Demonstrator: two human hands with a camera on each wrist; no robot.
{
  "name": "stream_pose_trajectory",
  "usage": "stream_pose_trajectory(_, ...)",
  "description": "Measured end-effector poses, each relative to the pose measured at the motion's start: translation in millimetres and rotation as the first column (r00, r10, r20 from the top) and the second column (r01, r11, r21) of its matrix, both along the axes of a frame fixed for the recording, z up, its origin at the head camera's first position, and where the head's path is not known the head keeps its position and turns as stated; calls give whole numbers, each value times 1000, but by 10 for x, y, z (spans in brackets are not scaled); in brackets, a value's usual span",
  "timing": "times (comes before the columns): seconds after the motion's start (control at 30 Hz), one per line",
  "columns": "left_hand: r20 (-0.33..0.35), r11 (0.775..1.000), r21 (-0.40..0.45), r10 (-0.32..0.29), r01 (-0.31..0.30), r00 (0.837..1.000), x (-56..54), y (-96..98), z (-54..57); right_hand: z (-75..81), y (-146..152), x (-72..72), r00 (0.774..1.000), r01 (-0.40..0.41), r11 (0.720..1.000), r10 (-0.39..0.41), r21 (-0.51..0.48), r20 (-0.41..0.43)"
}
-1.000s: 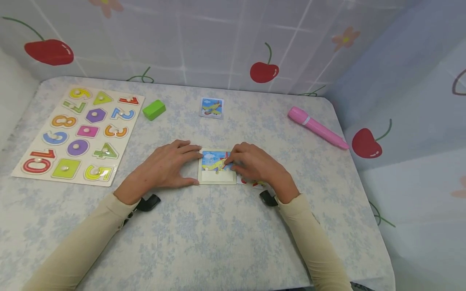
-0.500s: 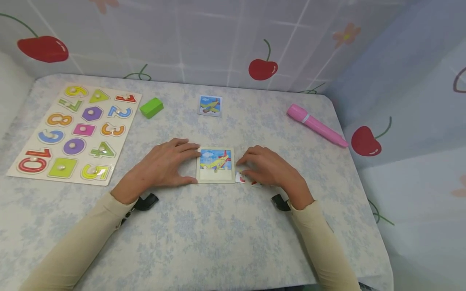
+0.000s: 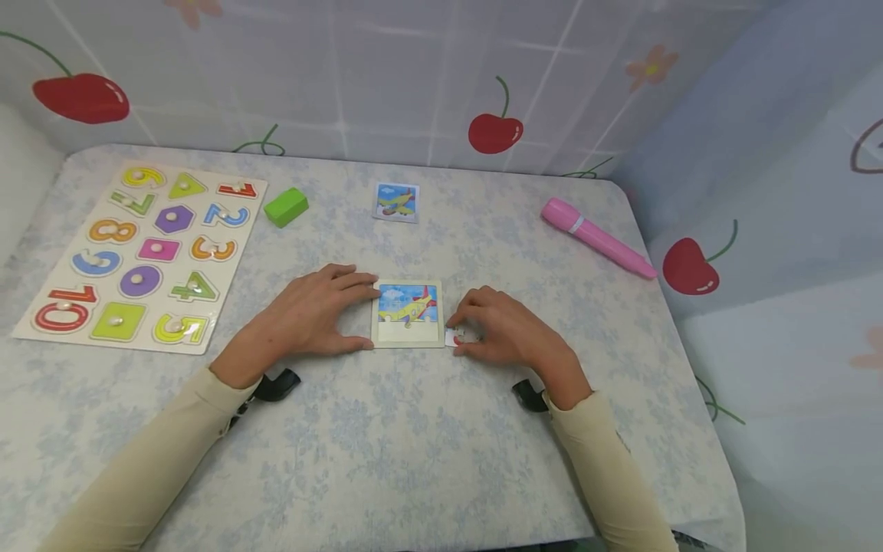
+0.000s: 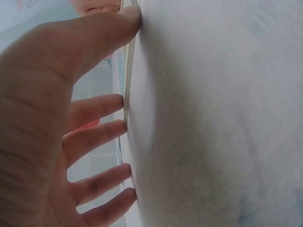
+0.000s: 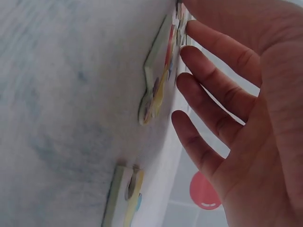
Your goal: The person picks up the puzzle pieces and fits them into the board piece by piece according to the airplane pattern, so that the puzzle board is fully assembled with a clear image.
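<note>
In the head view, a small jigsaw tray [image 3: 408,333] lies mid-table. Its upper part holds a yellow airplane picture on blue; a bare strip runs along its bottom. My left hand [image 3: 313,318] rests along the tray's left edge, fingers extended, thumb at the lower corner. Beside the tray's right edge, my right hand [image 3: 507,330] has thumb and forefinger at either side of a white-and-red puzzle piece [image 3: 451,337]. The right wrist view shows a loose piece [image 5: 158,78] below the fingers and another piece [image 5: 124,196] farther off; the palm covers these from the head camera.
A picture card [image 3: 396,202] of the airplane lies behind the tray. At the left are a number-and-shape peg board [image 3: 148,307] and a green block [image 3: 286,207]. A pink marker-shaped object [image 3: 600,238] lies at the back right. A cherry-print curtain [image 3: 386,77] hangs behind the table.
My right hand has left the airplane picture, moving right and then down to the loose pieces beside the tray. The left hand stays at the tray's edge.
</note>
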State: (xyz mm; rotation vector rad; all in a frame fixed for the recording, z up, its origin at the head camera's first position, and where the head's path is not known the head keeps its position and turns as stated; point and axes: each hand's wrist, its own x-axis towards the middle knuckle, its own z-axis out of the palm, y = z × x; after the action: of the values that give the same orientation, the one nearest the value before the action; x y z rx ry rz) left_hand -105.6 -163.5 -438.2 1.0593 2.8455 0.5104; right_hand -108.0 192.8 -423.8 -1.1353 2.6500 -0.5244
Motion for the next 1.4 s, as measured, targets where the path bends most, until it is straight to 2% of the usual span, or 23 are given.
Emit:
stream_pose_trajectory(0.37,-1,1000,9,6,-6,1000,13,-13,-16,-25,-34,2,999,-25,1000,25,6,-21)
stream_pose_trajectory(0.7,-14,1000,6,3,-3,1000,13,-38,-19,66,-73,-84,997,-29,1000,30,11,-75)
stream_pose_trajectory(0.97,-24,1000,17,-2,2,1000,2,-42,-37,143,-247,-148,995,-70,997,69,-10,-74)
stream_pose_trajectory(1.4,-29,999,28,-16,17,999,-11,-20,-15,156,-606,-188,984,-153,988,151,-9,-98)
